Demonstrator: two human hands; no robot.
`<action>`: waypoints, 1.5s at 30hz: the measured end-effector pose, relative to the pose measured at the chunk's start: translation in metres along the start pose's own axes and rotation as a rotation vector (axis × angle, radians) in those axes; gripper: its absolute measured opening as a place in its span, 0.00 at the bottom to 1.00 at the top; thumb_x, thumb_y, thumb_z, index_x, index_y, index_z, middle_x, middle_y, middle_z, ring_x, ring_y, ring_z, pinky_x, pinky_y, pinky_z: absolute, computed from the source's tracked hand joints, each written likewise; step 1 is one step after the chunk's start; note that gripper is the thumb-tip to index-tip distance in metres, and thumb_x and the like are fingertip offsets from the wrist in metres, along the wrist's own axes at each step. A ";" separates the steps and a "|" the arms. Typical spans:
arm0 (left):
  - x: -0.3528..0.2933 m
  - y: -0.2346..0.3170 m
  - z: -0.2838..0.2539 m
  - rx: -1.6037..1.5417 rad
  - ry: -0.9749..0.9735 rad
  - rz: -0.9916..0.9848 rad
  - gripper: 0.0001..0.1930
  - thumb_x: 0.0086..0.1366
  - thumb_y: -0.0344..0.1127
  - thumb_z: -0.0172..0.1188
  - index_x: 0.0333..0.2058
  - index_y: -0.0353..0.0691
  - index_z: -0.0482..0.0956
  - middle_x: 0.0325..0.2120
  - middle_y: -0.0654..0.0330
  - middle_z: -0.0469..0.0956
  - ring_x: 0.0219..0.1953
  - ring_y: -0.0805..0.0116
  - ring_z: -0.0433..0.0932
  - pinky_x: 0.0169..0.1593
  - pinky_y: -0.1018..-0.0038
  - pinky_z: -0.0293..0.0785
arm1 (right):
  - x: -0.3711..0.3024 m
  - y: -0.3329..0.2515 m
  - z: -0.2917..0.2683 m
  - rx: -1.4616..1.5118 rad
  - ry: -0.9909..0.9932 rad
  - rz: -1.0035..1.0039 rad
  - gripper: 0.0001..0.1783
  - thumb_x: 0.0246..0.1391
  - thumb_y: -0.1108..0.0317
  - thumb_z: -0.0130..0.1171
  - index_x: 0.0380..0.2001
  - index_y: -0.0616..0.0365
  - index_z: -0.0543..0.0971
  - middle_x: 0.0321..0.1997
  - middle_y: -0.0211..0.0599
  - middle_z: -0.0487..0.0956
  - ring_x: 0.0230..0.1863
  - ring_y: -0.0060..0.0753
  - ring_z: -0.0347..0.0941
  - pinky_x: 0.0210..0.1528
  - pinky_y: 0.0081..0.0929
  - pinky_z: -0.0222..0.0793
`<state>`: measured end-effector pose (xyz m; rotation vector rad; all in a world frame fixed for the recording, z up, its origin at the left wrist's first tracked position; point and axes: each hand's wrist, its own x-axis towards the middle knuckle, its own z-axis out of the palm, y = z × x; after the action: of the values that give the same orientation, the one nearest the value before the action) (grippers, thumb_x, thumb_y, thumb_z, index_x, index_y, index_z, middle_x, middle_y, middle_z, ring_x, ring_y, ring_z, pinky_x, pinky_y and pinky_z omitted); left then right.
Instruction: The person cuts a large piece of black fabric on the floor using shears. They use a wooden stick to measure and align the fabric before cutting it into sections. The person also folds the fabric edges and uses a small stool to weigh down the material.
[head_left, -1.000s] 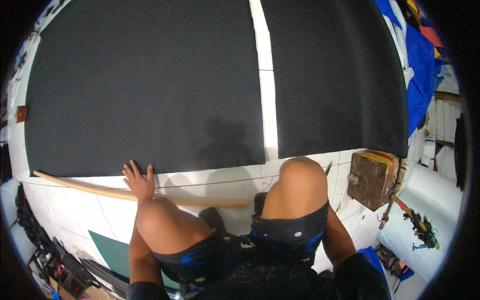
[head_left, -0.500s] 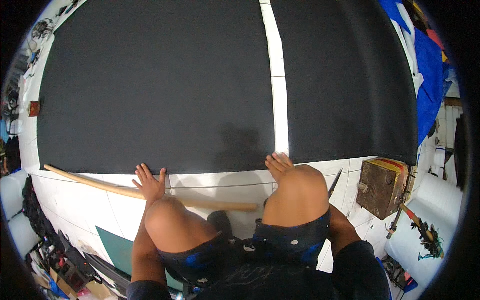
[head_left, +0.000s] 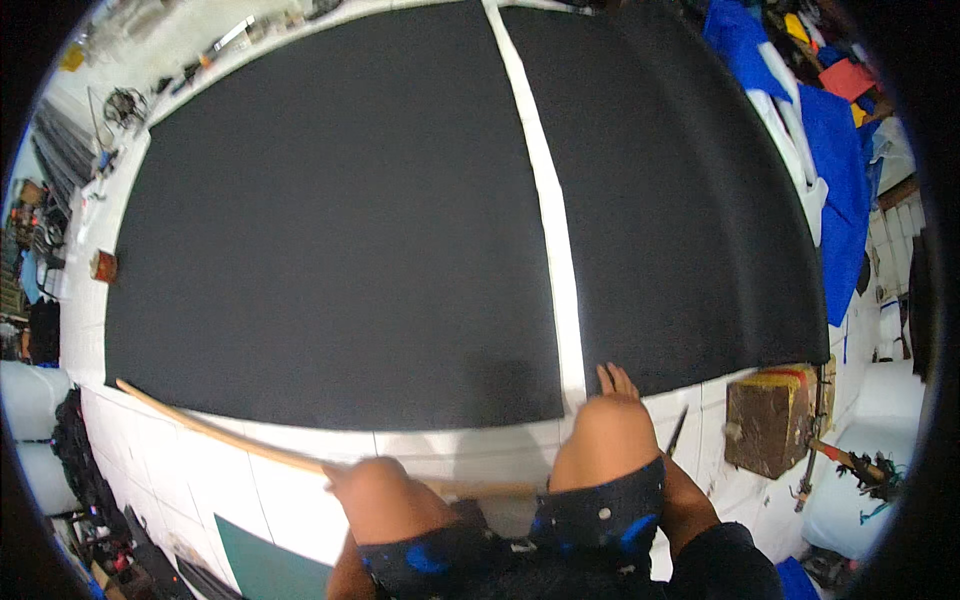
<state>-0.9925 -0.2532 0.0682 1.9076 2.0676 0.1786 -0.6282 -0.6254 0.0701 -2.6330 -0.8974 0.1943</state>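
Two black sheets, a wide one (head_left: pixel 340 230) on the left and a narrower one (head_left: pixel 680 220) on the right, lie flat with a white strip of floor (head_left: pixel 560 260) between them. My right hand (head_left: pixel 617 381) rests with fingers stretched out on the near left corner of the narrower sheet, its palm hidden behind my knee. Beside my other knee, my left hand (head_left: pixel 338 480) is at a long pale wooden stick (head_left: pixel 230 436) lying along the wide sheet's near edge. Blur and the knee hide whether those fingers grip it.
Right of my knees lie a dark pointed blade (head_left: pixel 679 430) and a brown taped block (head_left: pixel 768 425). Blue sheeting (head_left: pixel 835 200) borders the right side. A small reddish-brown block (head_left: pixel 104 266) sits at the wide sheet's left edge, and a green board (head_left: pixel 270 565) lies at lower left.
My left hand has left the wide sheet's near edge and come back to the stick. My right hand has shifted right, onto the narrower sheet's corner. The view has tilted upward.
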 end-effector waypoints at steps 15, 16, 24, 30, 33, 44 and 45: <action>0.114 -0.128 -0.009 -0.065 -0.068 -0.156 0.37 0.59 0.33 0.64 0.64 0.31 0.58 0.51 0.33 0.73 0.50 0.44 0.78 0.53 0.62 0.78 | 0.096 0.123 -0.085 0.427 0.476 0.656 0.28 0.69 0.50 0.49 0.29 0.68 0.78 0.30 0.46 0.80 0.32 0.37 0.70 0.40 0.38 0.66; 0.137 -0.159 -0.052 -0.003 -0.042 -0.192 0.38 0.59 0.39 0.65 0.64 0.32 0.59 0.52 0.33 0.69 0.51 0.42 0.77 0.52 0.60 0.78 | 0.105 0.101 -0.080 0.758 0.439 0.752 0.28 0.69 0.49 0.48 0.39 0.69 0.80 0.40 0.45 0.82 0.41 0.39 0.74 0.48 0.35 0.67; 0.006 0.067 -0.110 -0.030 -0.518 0.409 0.27 0.59 0.44 0.68 0.53 0.34 0.76 0.47 0.42 0.77 0.47 0.50 0.79 0.52 0.60 0.76 | 0.135 0.077 -0.280 1.445 0.453 1.084 0.28 0.67 0.52 0.51 0.60 0.63 0.71 0.62 0.40 0.73 0.58 0.38 0.71 0.64 0.33 0.62; -0.093 0.306 -0.200 -0.209 -0.901 0.690 0.23 0.66 0.48 0.58 0.52 0.36 0.79 0.48 0.47 0.80 0.52 0.50 0.78 0.57 0.60 0.72 | 0.183 0.028 -0.421 1.607 0.515 1.017 0.25 0.63 0.52 0.58 0.53 0.60 0.75 0.54 0.39 0.78 0.53 0.41 0.75 0.62 0.39 0.66; -0.154 0.436 -0.258 -0.182 -1.042 0.741 0.26 0.68 0.53 0.55 0.55 0.38 0.78 0.53 0.50 0.79 0.56 0.53 0.77 0.60 0.60 0.70 | 0.206 0.002 -0.471 1.398 0.465 0.887 0.21 0.64 0.55 0.56 0.52 0.59 0.76 0.51 0.36 0.78 0.52 0.36 0.72 0.60 0.34 0.63; -0.298 0.720 -0.291 -0.241 -1.240 0.781 0.37 0.60 0.38 0.58 0.68 0.36 0.56 0.50 0.37 0.77 0.51 0.39 0.77 0.55 0.55 0.73 | 0.252 -0.049 -0.607 0.776 -0.236 0.319 0.12 0.63 0.64 0.55 0.32 0.64 0.77 0.24 0.36 0.76 0.28 0.26 0.70 0.33 0.29 0.68; -0.308 0.727 -0.288 -0.190 -1.213 0.854 0.37 0.59 0.33 0.57 0.67 0.36 0.57 0.50 0.36 0.76 0.50 0.37 0.77 0.55 0.53 0.73 | 0.265 -0.036 -0.619 0.793 -0.187 0.385 0.11 0.63 0.65 0.55 0.34 0.64 0.77 0.25 0.35 0.77 0.29 0.26 0.70 0.34 0.27 0.69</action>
<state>-0.3778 -0.4492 0.6069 1.8730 0.4200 -0.4676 -0.2912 -0.6112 0.6544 -2.0125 -0.2495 0.7339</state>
